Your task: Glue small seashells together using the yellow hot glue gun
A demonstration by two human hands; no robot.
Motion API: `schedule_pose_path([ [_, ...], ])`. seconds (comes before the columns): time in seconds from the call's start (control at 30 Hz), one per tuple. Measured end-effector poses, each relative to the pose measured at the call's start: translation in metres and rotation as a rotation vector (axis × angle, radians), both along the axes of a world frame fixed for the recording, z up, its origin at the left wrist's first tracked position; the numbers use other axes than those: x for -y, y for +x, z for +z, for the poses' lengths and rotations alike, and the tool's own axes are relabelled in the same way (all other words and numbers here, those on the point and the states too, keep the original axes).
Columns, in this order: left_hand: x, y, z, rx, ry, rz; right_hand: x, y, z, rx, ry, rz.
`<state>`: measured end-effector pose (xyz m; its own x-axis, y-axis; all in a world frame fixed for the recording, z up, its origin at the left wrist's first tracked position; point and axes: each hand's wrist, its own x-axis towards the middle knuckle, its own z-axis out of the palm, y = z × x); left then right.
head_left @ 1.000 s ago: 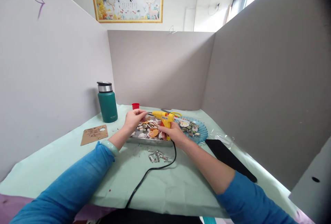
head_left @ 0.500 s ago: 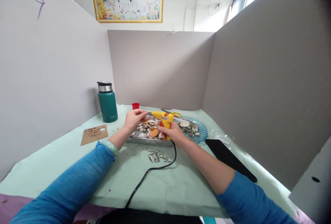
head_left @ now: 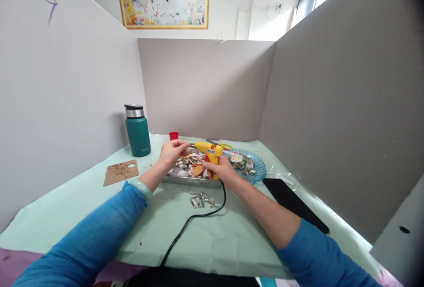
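My right hand is wrapped round the handle of a yellow glue gun, whose nozzle points left. Close to that nozzle, my left hand is pinched; whatever lies between its fingertips is too small to make out. Both hands are over a metal tray of white and orange flat pieces. Behind my right hand, a blue plate bears several small decorated pieces. Several silver metal clips lie on the cloth in front of the tray.
A green bottle and a brown card are at the left. Near the back are a red cup and yellow-handled scissors. A black flat object lies right. The black cord runs to the front edge.
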<state>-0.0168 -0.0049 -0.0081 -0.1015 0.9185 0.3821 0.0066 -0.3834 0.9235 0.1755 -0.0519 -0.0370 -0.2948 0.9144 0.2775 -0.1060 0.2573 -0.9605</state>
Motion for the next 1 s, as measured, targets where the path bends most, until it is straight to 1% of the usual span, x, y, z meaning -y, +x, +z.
schedule_pose_path([
  [0.43, 0.0016, 0.0005, 0.0003, 0.006, -0.007, -0.015, -0.0025, -0.0010, -0.0022, 0.005, -0.002, -0.006],
  [0.83, 0.0021, 0.0004, 0.0010, 0.017, -0.028, -0.026, 0.0039, -0.0020, 0.0043, 0.018, -0.004, -0.003],
  [1.0, 0.0022, 0.0010, 0.0009, 0.028, -0.032, -0.025, 0.0043, -0.0024, 0.0042, 0.014, 0.007, 0.005],
])
